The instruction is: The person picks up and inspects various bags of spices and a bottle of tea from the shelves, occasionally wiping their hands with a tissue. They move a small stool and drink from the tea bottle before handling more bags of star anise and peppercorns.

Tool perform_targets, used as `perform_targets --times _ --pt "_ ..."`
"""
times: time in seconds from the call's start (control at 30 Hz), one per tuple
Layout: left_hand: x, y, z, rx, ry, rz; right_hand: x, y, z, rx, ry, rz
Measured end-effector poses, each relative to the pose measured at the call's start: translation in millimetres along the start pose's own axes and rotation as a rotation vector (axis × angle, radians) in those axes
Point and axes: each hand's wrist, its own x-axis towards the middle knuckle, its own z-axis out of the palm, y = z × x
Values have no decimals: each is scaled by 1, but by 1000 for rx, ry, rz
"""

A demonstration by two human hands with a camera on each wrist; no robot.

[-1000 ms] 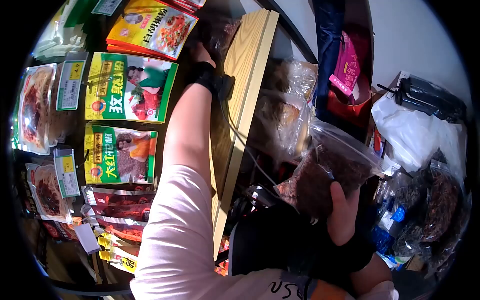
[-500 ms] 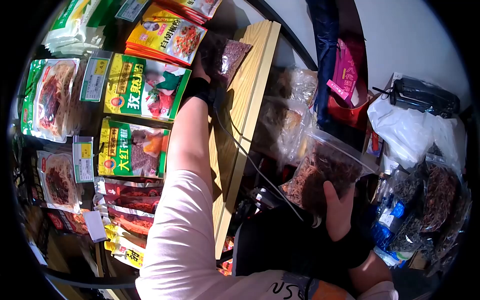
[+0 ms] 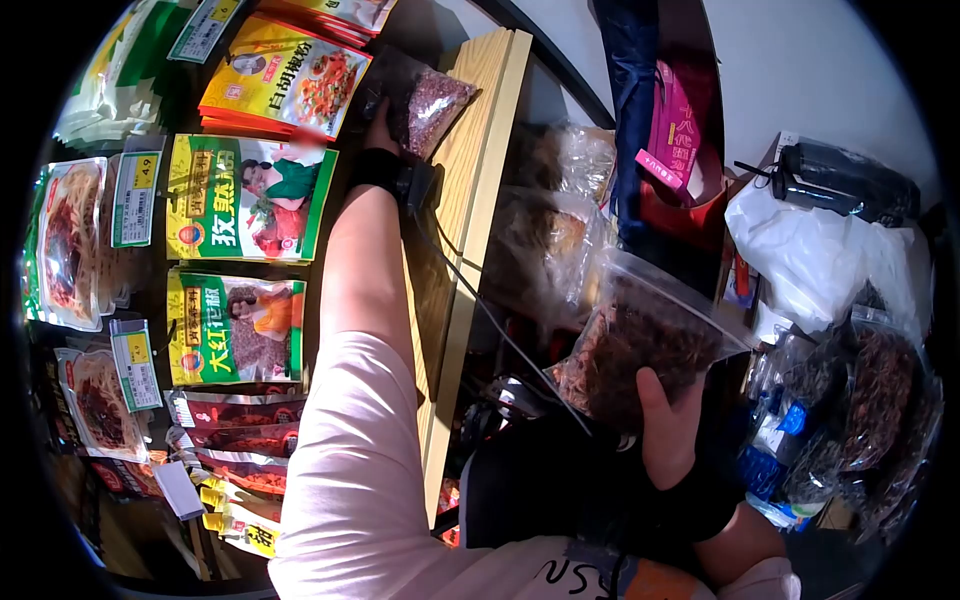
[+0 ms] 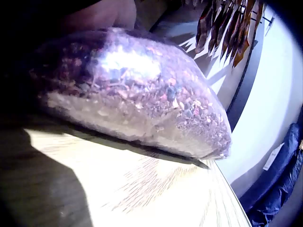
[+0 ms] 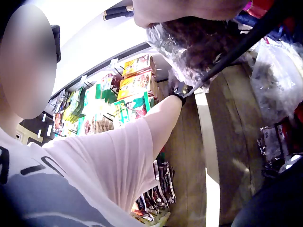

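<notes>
In the head view, my left hand (image 3: 380, 130) grips the near side of a clear bag of pinkish flakes (image 3: 440, 105) on the wooden shelf (image 3: 470, 180). The left wrist view shows this bag (image 4: 142, 90) close up, its lower edge by the board and part of the hand (image 4: 102, 16) above it; most fingers are hidden. Away from the shelf, my right hand (image 3: 672, 425) holds a zip bag of dark dried pieces (image 3: 640, 340), thumb across its front. That bag (image 5: 199, 42) hangs below the hand (image 5: 189, 9) in the right wrist view.
Hanging seasoning packets (image 3: 250, 195) line the left side, with price tags between them. Clear bags (image 3: 550, 235) lie beyond the shelf's edge. A white plastic bag (image 3: 800, 250) and more bagged dried goods (image 3: 875, 395) are at the right. A cable (image 3: 490, 315) crosses the shelf edge.
The flake bag has come out from the shadow behind the packets, towards the shelf's edge, with my left hand at it. My right hand keeps its hold. The head view has shifted slightly.
</notes>
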Motion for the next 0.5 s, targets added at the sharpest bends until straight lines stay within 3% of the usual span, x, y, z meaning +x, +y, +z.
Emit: perform_targets --times 0.1,0.17,0.27,0.33,0.43,0.5 --pt "-8 10 12 -139 59 -131 0 1 0 -30 7 1" --pt "-9 -2 -6 277 -123 214 0 3 0 -52 1 -6" --pt "-12 -18 -19 530 -227 453 0 6 0 -82 23 4" --pt "-28 -15 -12 342 -117 316 2 12 1 -119 33 -33" --pt "-112 33 53 -306 208 -185 1 18 9 -181 38 -120" --pt "-100 -3 37 -490 -135 -101 0 26 8 -296 38 -171"
